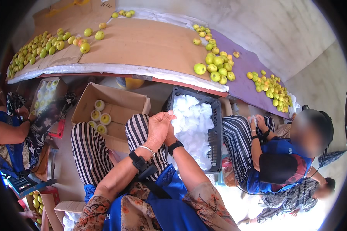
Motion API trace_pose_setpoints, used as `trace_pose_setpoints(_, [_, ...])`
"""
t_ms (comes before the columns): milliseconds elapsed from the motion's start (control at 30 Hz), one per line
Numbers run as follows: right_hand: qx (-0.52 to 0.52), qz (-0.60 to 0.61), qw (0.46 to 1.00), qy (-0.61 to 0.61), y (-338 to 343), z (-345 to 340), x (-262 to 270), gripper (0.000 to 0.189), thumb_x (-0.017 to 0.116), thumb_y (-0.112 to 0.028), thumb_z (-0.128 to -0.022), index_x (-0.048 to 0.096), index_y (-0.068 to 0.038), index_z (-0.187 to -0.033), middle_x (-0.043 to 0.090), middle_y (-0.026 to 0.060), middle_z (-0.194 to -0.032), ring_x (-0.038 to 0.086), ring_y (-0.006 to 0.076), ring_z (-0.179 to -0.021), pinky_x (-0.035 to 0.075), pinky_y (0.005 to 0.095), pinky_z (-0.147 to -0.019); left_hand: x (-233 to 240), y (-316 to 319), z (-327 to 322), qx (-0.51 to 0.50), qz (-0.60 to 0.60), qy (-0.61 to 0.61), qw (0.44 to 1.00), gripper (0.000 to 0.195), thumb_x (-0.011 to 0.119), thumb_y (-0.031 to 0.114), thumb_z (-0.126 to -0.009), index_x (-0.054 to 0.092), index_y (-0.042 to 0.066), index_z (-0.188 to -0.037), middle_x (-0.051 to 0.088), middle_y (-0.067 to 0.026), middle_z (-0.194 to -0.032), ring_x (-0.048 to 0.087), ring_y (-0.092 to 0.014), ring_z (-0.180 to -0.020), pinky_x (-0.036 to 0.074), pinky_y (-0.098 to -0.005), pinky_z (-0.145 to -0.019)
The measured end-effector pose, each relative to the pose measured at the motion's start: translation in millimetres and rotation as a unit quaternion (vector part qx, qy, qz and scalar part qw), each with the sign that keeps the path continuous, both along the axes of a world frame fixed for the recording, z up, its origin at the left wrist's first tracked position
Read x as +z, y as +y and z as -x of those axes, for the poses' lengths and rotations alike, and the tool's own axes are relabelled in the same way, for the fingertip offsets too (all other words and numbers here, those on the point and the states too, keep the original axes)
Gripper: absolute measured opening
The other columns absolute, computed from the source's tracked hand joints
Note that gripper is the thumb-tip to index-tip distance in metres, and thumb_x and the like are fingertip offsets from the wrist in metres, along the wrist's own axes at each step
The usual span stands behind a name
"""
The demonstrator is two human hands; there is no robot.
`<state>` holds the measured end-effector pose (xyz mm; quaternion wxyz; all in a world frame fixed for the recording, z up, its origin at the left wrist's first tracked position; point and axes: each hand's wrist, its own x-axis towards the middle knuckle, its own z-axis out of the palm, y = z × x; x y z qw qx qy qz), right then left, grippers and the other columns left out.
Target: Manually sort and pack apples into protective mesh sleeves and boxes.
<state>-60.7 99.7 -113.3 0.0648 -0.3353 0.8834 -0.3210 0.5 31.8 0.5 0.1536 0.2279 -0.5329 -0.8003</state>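
My left hand (158, 127) and my right hand (170, 135) are pressed together above my striped trouser leg (137, 130). My left hand covers much of the right, and the fingers look pinched. Whether anything is between them cannot be made out. Just beyond the fingertips stands a black plastic crate (217, 138) heaped with white foam net sleeves (192, 121). To the left, an open cardboard box (115, 89) holds several yellow-green apples (105, 119), each seated in a white foam net.
A raised table covered with cardboard (138, 43) and a purple sheet (237, 57) bears piles of loose apples (218, 65). Co-workers sit close on the left (14, 132) and right (280, 161). Another box of netted apples (46, 92) stands at the left.
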Motion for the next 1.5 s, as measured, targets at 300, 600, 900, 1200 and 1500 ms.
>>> trace_pose_setpoints(300, [0.006,-0.001,1.0,0.002,-4.2,13.5,-16.4,0.02,0.062,-0.027,-0.081,0.059,-0.009,-0.089,0.067,0.0176,-0.087,0.064,0.0398,-0.083,0.05,0.0496,-0.068,-3.9,5.4,5.7,0.0,-0.01,0.014,1.0,0.026,0.062,0.02,-0.095,0.07,-0.001,-0.08,0.066,0.0,-0.074,0.052,-0.005,-0.067,0.044,-0.0218,-0.067])
trace_pose_setpoints(600, [0.009,-0.003,1.0,-0.008,-5.2,13.8,-26.5,0.02,0.062,-0.027,-0.081,0.059,-0.008,-0.088,0.067,0.0186,-0.087,0.064,0.0403,-0.084,0.05,0.0502,-0.069,0.0,9.7,7.3,-0.019,0.012,-0.007,1.0,0.031,0.064,0.027,-0.094,0.071,-0.001,-0.081,0.064,0.001,-0.072,0.051,-0.006,-0.068,0.042,-0.022,-0.068])
trace_pose_setpoints(900, [0.012,0.057,0.998,0.024,-7.6,4.4,-21.9,0.022,0.062,-0.025,-0.081,0.056,-0.006,-0.091,0.067,0.0204,-0.087,0.063,0.0414,-0.083,0.049,0.053,-0.069,-0.4,-2.4,5.1,-0.034,-0.005,-0.018,0.999,0.038,0.061,0.034,-0.096,0.07,0.0,-0.08,0.049,0.0063,-0.056,0.038,-0.002,-0.052,0.031,-0.0209,-0.05])
trace_pose_setpoints(1200, [-0.072,0.08,0.994,0.025,3.0,-20.2,-11.2,0.034,0.061,-0.026,-0.084,0.047,-0.007,-0.108,0.067,0.0217,-0.085,0.063,0.0436,-0.079,0.05,0.0527,-0.069,-1.2,-0.6,-1.2,-0.083,-0.084,0.008,0.993,0.044,0.058,0.036,-0.097,0.067,-0.002,-0.078,0.035,0.0072,-0.048,0.028,-0.004,-0.04,0.021,-0.023,-0.039])
trace_pose_setpoints(1500, [-0.116,0.157,0.978,-0.076,21.7,-44.1,17.4,0.049,0.067,-0.033,-0.082,0.05,-0.01,-0.121,0.067,0.022,-0.096,0.064,0.0414,-0.09,0.051,0.0477,-0.076,-0.9,-4.8,-2.3,-0.078,-0.132,0.08,0.985,0.045,0.047,0.04,-0.1,0.06,-0.004,-0.101,0.039,0.0004,-0.058,0.039,-0.01,-0.049,0.037,-0.0262,-0.049])
